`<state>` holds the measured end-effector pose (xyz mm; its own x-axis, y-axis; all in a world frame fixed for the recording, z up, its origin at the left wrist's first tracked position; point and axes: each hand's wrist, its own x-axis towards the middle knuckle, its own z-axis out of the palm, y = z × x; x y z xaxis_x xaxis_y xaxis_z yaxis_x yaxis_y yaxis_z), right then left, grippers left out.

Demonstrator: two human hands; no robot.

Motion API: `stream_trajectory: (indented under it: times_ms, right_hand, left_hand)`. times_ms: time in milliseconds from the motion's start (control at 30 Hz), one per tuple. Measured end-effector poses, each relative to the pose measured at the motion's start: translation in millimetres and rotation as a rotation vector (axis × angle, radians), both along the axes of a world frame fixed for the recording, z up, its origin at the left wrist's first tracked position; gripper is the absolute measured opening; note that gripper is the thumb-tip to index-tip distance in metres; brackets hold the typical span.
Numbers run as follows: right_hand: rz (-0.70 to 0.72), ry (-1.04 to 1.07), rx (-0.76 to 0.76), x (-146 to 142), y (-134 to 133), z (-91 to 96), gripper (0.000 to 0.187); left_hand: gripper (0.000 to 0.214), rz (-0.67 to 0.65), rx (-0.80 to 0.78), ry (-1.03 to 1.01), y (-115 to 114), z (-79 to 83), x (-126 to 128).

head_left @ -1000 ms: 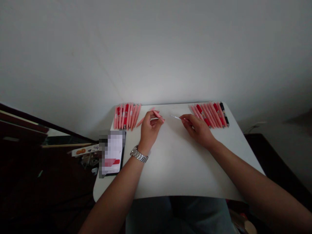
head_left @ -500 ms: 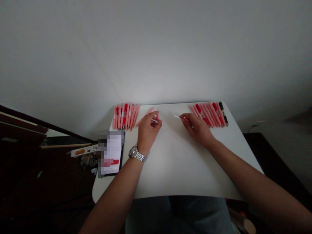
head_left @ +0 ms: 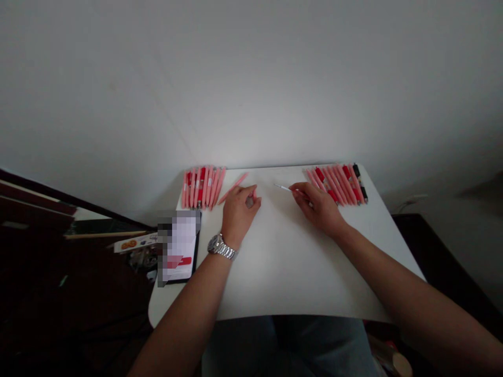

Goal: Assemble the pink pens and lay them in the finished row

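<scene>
My left hand (head_left: 238, 212), with a metal watch on its wrist, pinches a small pink pen part (head_left: 254, 193) between thumb and fingertips. Behind it a slim pink pen barrel (head_left: 239, 181) lies slanted on the table. My right hand (head_left: 319, 208) is closed around a pen, mostly hidden by the fingers; its thin white refill (head_left: 282, 187) sticks out toward my left hand. A gap separates the refill tip from the pink part.
Several pink and red pens (head_left: 202, 188) lie in a row at the back left of the white table (head_left: 275, 272). Another row of pens (head_left: 341, 184), one black, lies at the back right. A phone (head_left: 183, 251) rests on the left edge. A wall rises behind.
My left hand's fingers have drawn down and closer around the small pink part. My right hand and the refill have hardly moved.
</scene>
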<state>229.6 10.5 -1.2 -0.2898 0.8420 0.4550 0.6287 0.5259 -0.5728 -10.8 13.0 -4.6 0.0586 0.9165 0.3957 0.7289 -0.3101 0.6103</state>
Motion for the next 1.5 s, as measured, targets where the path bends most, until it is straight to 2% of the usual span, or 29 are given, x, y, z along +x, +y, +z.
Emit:
stream_trajectory:
  times_ms: [567,1500]
  right_hand:
    - [0.011,0.008,-0.006,0.2,0.1,-0.1,0.022]
    - [0.02,0.01,-0.025,0.7,-0.5,-0.3,0.023]
  left_hand:
    - [0.031,-0.034,0.008,-0.042,2.0,-3.6,-2.6]
    - [0.023,0.019,0.033,-0.092,0.6,-0.6,-2.5]
